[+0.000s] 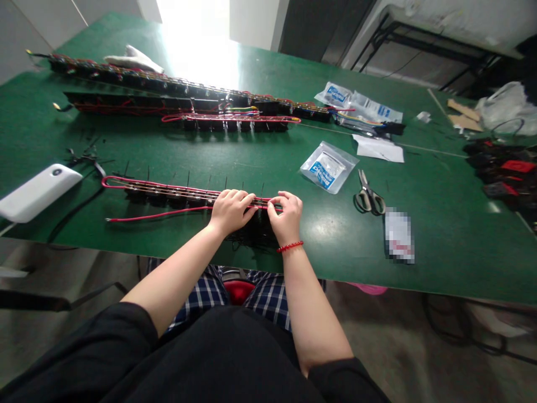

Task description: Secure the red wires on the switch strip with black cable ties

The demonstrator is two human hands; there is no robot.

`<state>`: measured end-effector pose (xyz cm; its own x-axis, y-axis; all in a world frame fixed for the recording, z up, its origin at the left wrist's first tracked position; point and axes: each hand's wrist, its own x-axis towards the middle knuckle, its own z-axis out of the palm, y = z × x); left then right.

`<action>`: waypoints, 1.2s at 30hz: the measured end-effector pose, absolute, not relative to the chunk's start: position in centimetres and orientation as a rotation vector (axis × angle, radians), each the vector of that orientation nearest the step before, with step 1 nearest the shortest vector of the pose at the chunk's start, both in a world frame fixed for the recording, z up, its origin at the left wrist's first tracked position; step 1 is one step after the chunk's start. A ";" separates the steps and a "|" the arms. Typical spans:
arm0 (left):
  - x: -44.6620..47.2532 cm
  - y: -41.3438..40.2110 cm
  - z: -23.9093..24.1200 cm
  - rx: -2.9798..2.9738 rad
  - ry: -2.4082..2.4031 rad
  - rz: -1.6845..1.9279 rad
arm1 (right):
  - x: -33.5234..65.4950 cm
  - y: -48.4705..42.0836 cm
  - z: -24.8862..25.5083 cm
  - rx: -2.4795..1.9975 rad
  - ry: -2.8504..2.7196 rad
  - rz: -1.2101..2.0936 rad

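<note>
A narrow black strip (168, 196) lies lengthwise near the table's front edge, with several thin black ties standing up from it. Red wire (146, 184) runs along its top and loops around at the left end; a loose red length (159, 215) stretches left in front. My left hand (232, 211) is closed over the strip and its wires right of the middle, fingers curled down and thumb on the near side. Just beside it, my right hand (286, 217) pinches the red wire between thumb and fingers at the right end. The fingertips partly cover the wires.
Longer wired black strips (168, 84) lie across the back of the green table (440, 235). Right of my hands are a clear packet (329, 168), scissors (368, 196) and a blurred white item (399, 235). A white device (39, 193) and black ties (86, 157) sit left.
</note>
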<state>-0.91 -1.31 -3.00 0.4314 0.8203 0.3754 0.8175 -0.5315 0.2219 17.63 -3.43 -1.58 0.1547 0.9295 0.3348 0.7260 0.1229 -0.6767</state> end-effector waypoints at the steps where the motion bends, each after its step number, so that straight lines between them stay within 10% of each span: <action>1: -0.9 -1.3 -3.0 2.651 1.519 0.697 | 17.4 -3.2 -1.5 -1.653 -1.614 0.349; 36: -0.9 -1.3 -2.9 2.645 1.528 0.699 | 17.1 -2.7 -0.1 -1.690 -1.534 0.515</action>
<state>-0.86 -1.32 -2.92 0.4250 0.8247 0.3730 0.8213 -0.5246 0.2241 17.10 -2.70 -0.12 0.1894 0.9609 0.2018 0.6448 0.0333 -0.7636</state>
